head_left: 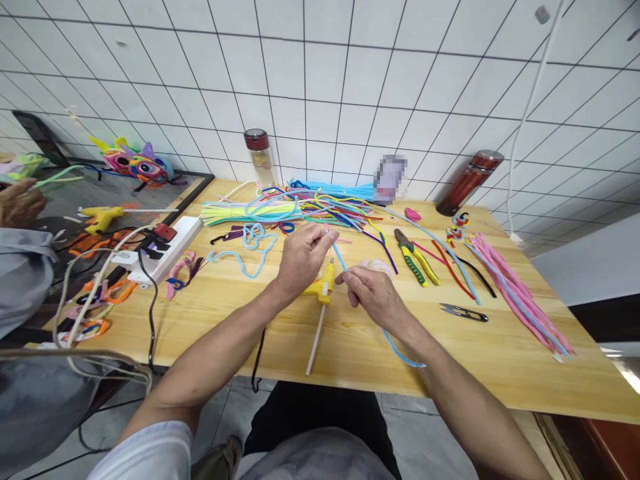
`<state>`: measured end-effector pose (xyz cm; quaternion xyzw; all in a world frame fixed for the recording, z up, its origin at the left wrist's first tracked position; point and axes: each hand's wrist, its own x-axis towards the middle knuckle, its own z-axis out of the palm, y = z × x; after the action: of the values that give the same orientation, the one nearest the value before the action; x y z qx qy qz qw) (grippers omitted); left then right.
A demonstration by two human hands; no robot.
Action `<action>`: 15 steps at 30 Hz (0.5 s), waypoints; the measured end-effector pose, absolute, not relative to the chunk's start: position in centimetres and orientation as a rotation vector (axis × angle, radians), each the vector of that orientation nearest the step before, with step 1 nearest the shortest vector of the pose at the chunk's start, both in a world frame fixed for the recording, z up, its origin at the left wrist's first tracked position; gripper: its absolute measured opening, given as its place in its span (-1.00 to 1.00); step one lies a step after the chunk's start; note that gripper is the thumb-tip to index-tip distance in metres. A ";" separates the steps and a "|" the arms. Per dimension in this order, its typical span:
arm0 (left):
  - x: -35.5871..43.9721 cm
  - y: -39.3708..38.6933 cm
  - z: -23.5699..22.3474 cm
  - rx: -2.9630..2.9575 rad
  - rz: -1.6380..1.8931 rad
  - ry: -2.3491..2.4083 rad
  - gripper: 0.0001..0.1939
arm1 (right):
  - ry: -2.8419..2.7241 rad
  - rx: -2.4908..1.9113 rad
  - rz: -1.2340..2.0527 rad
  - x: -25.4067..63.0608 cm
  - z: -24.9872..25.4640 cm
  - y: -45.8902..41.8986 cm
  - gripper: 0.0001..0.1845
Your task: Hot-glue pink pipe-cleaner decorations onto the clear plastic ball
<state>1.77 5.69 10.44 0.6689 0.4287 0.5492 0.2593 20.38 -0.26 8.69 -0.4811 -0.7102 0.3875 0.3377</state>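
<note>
A blue pipe cleaner (339,257) runs between my two hands above the middle of the table. My left hand (305,257) is closed, pinching its upper end, where a bit of pink also shows at the fingertips. Lower down, the fingers of my right hand (373,293) are closed on the same pipe cleaner, and its loose tail hangs below toward the table's front edge. Beneath and between the hands lies a yellow hot glue gun (326,287) with a white glue stick (316,340) sticking out of its back.
Colourful pipe cleaners (250,212) are heaped behind my hands; a pink bundle (515,287) lies right. Pliers (415,259) and thread snips (464,313) rest nearer. A power strip (173,250) with cords sits left, by a co-worker's hand (20,203). Two flasks (467,183) stand behind.
</note>
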 end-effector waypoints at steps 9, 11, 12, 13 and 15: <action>1.9 5.6 10.7 1.430 0.862 0.921 -0.40 | -1.705 -1.203 1.156 20.8 8.6 0.1 -0.48; 2.0 5.5 10.4 1.488 0.774 0.946 -0.39 | -1.689 -1.179 1.197 20.8 8.5 0.1 -0.48; 2.0 5.6 10.2 1.512 0.762 0.969 -0.39 | -1.679 -1.175 1.220 20.8 8.3 0.1 -0.48; 2.0 5.7 10.0 1.524 0.764 0.998 -0.39 | -1.668 -1.178 1.233 20.9 8.2 0.0 -0.48; 1.9 6.0 9.7 1.527 0.771 1.052 -0.41 | -1.663 -1.208 1.223 21.0 8.1 -0.2 -0.48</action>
<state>1.94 5.98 9.69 0.6414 0.4418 0.3241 0.5370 21.03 -0.17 8.08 -0.4699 -0.6470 0.4757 0.3663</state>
